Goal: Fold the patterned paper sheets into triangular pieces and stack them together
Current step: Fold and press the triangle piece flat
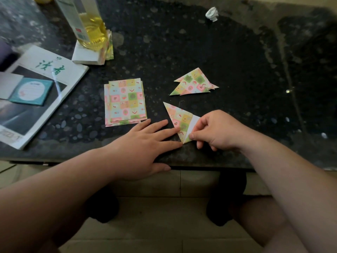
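Note:
A pile of flat patterned paper sheets (125, 102) lies in the middle of the dark table (209, 52). Right of it sits a small stack of folded patterned triangles (194, 83). Nearer the front edge lies a partly folded sheet (179, 119), its white underside showing on the right. My left hand (145, 143) lies flat with straight fingers pressing the sheet's lower left edge. My right hand (215, 130) pinches the sheet's white flap between thumb and forefinger.
A magazine (45, 84) with a teal card (31, 91) lies at the left. A bottle of yellow liquid (91, 28) stands on a white pad and more paper at the back left. A crumpled white paper ball (212, 14) sits far back. The table's front edge runs under my wrists.

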Demonstrator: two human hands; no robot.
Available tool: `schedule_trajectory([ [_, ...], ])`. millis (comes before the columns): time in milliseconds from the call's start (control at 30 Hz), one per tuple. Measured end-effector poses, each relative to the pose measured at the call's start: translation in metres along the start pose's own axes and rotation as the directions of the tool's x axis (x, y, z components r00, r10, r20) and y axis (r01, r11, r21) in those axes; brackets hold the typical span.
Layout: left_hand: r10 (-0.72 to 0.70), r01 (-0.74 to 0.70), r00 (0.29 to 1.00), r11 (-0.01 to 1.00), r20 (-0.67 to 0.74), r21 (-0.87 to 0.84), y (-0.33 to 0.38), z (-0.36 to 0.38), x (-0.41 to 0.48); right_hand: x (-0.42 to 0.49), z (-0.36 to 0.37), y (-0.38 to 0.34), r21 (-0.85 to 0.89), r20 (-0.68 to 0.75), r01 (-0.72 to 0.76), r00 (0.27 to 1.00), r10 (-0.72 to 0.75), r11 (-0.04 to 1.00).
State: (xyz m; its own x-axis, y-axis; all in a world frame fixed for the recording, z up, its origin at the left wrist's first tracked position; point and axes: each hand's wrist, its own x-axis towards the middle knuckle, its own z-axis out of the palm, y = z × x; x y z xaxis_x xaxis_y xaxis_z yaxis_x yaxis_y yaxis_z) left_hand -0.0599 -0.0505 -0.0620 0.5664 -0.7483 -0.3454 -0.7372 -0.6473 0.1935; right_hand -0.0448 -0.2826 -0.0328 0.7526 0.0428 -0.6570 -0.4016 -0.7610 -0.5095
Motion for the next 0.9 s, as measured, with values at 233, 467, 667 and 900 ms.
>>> schedule_trajectory([
  [233,-0.022,0.024,0.999,0.999,-0.05,0.047,0.01,0.013,-0.002,0.002,0.003,0.001,-0.03,-0.031,0.025,0.999,-0.026,0.999],
  [467,-0.034,0.038,0.998,0.995,-0.045,0.087,0.014,0.014,0.0,0.001,-0.005,0.004,0.005,0.058,0.023,0.998,-0.023,1.0],
  [667,-0.037,0.039,0.999,0.995,-0.025,0.089,0.014,0.013,0.0,0.001,-0.006,0.007,0.022,0.076,-0.006,0.997,0.004,1.0],
  [900,-0.037,0.039,0.999,0.995,-0.023,0.087,0.014,0.013,-0.001,0.002,0.003,0.002,0.053,-0.006,0.001,1.0,-0.001,0.999],
])
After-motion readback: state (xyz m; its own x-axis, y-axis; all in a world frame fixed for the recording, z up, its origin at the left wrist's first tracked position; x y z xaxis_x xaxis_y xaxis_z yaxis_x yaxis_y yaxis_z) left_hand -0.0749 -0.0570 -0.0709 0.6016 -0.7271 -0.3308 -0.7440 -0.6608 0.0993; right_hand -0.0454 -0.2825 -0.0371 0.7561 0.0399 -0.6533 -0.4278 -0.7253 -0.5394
